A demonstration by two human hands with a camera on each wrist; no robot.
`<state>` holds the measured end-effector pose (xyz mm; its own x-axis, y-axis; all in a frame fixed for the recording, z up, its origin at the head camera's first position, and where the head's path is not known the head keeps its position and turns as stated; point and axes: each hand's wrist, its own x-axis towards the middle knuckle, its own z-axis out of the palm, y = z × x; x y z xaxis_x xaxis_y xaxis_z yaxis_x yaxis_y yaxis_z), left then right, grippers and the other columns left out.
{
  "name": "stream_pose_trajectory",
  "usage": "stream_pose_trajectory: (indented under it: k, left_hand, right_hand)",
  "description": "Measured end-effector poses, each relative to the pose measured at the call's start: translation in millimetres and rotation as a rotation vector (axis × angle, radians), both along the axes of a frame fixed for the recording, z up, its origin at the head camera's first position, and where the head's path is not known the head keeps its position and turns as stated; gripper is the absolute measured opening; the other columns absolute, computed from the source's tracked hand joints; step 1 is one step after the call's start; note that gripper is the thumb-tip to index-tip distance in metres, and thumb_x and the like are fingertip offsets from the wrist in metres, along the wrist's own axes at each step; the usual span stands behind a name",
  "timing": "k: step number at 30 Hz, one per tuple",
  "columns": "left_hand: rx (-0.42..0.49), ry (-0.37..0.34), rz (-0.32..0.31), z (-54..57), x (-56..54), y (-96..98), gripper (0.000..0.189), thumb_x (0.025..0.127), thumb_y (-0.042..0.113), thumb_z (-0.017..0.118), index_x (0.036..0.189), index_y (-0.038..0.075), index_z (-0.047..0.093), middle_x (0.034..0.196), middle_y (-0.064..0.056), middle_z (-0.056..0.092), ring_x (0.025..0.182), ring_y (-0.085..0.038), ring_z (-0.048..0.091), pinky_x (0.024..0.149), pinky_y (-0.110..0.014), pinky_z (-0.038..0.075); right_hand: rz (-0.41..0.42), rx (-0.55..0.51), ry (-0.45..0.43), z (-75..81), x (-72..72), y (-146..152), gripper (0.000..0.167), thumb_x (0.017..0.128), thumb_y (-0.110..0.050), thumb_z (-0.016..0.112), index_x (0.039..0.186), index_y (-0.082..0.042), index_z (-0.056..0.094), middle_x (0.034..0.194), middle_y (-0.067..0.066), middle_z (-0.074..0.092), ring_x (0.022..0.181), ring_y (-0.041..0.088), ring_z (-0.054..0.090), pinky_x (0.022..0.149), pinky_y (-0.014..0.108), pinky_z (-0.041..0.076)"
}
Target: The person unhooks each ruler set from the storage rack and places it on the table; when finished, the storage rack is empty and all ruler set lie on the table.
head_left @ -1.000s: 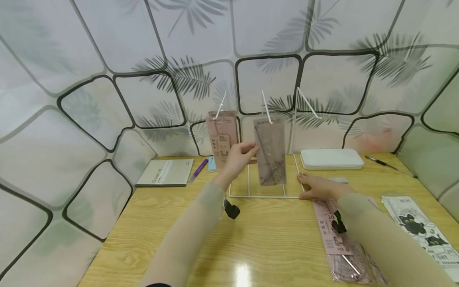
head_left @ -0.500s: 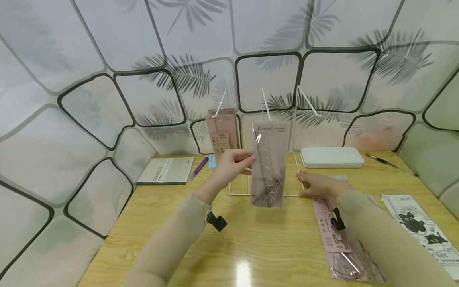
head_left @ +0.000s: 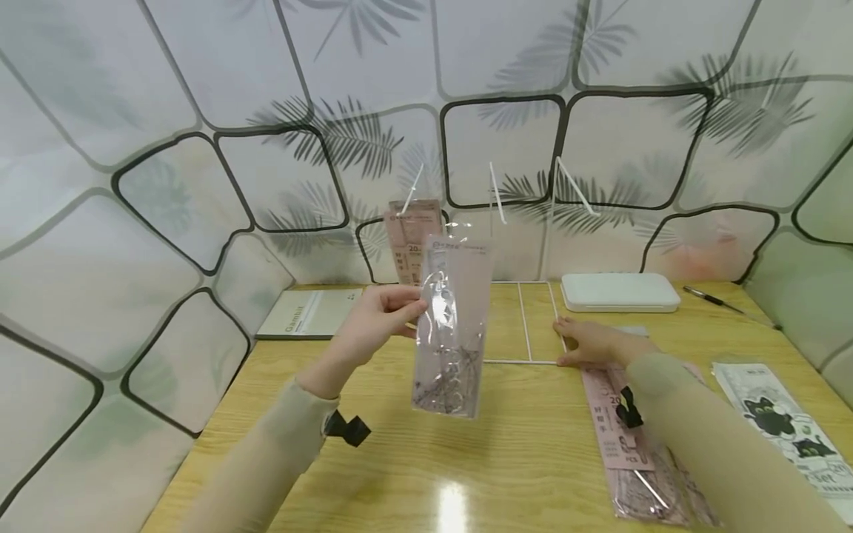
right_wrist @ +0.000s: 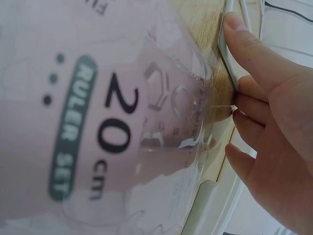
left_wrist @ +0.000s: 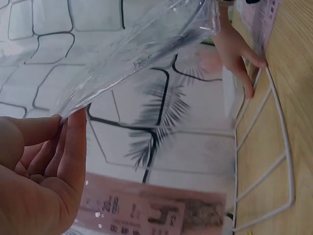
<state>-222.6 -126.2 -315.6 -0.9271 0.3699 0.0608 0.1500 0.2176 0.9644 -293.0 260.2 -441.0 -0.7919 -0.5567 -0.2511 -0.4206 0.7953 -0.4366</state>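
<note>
My left hand (head_left: 376,322) pinches the left edge of a clear-and-pink ruler set packet (head_left: 453,326), which hangs upright above the table in front of the white wire display rack (head_left: 531,362). In the left wrist view the packet's plastic edge is between thumb and fingers. My right hand (head_left: 589,343) holds the rack's base at its right front corner, thumb and fingers on the wires. Another pink ruler set packet (head_left: 405,244) hangs on the rack's left hook. The middle hook (head_left: 498,194) and right hook (head_left: 576,187) carry nothing.
Pink ruler set packets (head_left: 620,444) lie under my right forearm. A cat-print packet (head_left: 786,426) lies at far right. Behind are a white case (head_left: 620,293) and a pen (head_left: 706,297); at left, a notebook (head_left: 303,311). A patterned curtain (head_left: 373,59) closes off the back.
My left hand has drawn the packet off the middle hook, then toward me and to the left. My right hand stays on the rack's base.
</note>
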Motion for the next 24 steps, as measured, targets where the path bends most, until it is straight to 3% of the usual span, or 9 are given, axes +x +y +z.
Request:
stream_pose_trajectory:
  k: [6, 12, 18, 24]
  left_hand:
    - [-0.022, -0.113, 0.094, -28.8, 3.6, -56.8, 0.034, 0.101, 0.011, 0.057, 0.126, -0.011, 0.059, 0.095, 0.003, 0.073, 0.082, -0.008, 0.069, 0.075, -0.029, 0.062]
    - [-0.108, -0.228, 0.215, -71.7, 6.7, -94.0, 0.038, 0.101, 0.008, 0.055, 0.132, -0.015, 0.053, 0.091, 0.004, 0.071, 0.079, -0.006, 0.065, 0.074, -0.025, 0.06]
    - [-0.217, -0.307, 0.29, -112.4, 13.1, -101.3, 0.037, 0.098, 0.006, 0.058, 0.127, -0.016, 0.056, 0.095, -0.008, 0.073, 0.076, -0.009, 0.065, 0.071, -0.026, 0.06]
    - [-0.25, -0.328, 0.277, -130.7, 15.7, -95.3, 0.033, 0.096, 0.002, 0.059, 0.122, -0.018, 0.058, 0.097, -0.021, 0.073, 0.073, -0.012, 0.067, 0.067, -0.028, 0.062]
  right_hand:
    - [0.008, 0.008, 0.006, 0.9, -0.3, 0, 0.092, 0.089, -0.043, 0.069, 0.148, 0.015, 0.028, 0.155, 0.038, 0.018, 0.143, 0.055, 0.019, 0.117, 0.065, 0.02]
    - [0.015, 0.001, 0.022, -1.0, -0.7, 2, 0.091, 0.089, -0.042, 0.07, 0.147, 0.015, 0.029, 0.154, 0.038, 0.019, 0.143, 0.055, 0.019, 0.117, 0.065, 0.02]
    - [0.012, -0.011, 0.016, -0.5, -0.8, 2, 0.092, 0.089, -0.041, 0.07, 0.147, 0.016, 0.028, 0.154, 0.039, 0.018, 0.143, 0.056, 0.018, 0.117, 0.065, 0.019]
    - [0.018, -0.002, 0.015, -0.5, -0.9, 0, 0.091, 0.09, -0.041, 0.069, 0.147, 0.016, 0.028, 0.154, 0.039, 0.019, 0.143, 0.056, 0.018, 0.117, 0.065, 0.019]
